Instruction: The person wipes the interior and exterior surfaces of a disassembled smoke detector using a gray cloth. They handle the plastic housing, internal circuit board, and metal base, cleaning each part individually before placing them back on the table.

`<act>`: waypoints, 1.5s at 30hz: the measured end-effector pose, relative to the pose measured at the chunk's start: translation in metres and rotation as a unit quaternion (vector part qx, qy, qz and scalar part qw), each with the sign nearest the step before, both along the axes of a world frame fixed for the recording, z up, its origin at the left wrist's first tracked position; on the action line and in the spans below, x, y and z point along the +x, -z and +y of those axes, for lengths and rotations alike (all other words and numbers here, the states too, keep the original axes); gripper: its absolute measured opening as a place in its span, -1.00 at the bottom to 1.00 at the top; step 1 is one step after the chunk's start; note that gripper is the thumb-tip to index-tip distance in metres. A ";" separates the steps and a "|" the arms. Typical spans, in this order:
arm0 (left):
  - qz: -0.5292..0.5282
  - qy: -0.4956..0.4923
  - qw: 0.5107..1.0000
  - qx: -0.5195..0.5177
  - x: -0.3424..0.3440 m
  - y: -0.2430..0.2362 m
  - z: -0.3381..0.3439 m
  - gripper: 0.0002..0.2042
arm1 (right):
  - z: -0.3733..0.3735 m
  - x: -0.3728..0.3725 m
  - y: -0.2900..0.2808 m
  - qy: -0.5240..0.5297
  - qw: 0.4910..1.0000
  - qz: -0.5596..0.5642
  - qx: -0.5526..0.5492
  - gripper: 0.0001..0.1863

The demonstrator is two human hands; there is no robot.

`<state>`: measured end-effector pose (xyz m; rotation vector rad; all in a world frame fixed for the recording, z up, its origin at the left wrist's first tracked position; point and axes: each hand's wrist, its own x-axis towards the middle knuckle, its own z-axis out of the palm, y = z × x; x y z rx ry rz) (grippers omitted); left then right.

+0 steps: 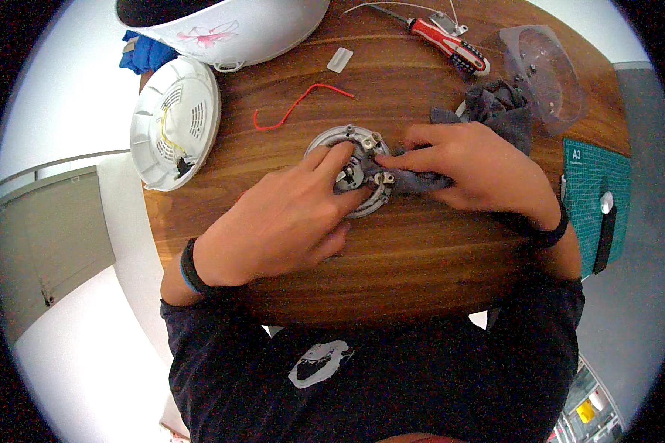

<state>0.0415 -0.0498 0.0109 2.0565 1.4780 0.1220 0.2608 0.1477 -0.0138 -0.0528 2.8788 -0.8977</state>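
Observation:
A round metal heating plate [322,140] with terminals and screw posts lies on the wooden table in front of me. My left hand [288,210] grips it, thumb and fingers bent over its middle. From the other side my right hand [473,162] pinches a dark grey cloth [425,181] and presses it against the plate between the terminals. The cloth runs under my right palm, and more dark fabric [499,107] is bunched just beyond that hand. My fingers hide much of the plate's centre.
Farther off lie a bent red wire [295,103], a small white plate [339,60] and a red-black screwdriver [451,46]. A white appliance shell [258,33] and vented round cover [142,133] stand left. A clear plastic tray [550,81] and green cutting mat [587,214] are right.

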 end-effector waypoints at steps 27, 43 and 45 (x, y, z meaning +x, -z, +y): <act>0.035 -0.002 0.999 -0.009 0.006 -0.004 0.001 -0.29 | 0.009 0.001 0.010 0.094 0.976 -0.029 -0.196 -0.64; 0.039 0.004 0.999 0.004 0.008 -0.003 0.002 -0.27 | -0.006 -0.008 0.014 0.154 0.963 -0.044 -0.218 -0.65; 0.042 0.006 0.999 0.007 0.007 -0.004 0.002 -0.26 | -0.007 -0.009 0.017 0.146 0.967 -0.030 -0.208 -0.65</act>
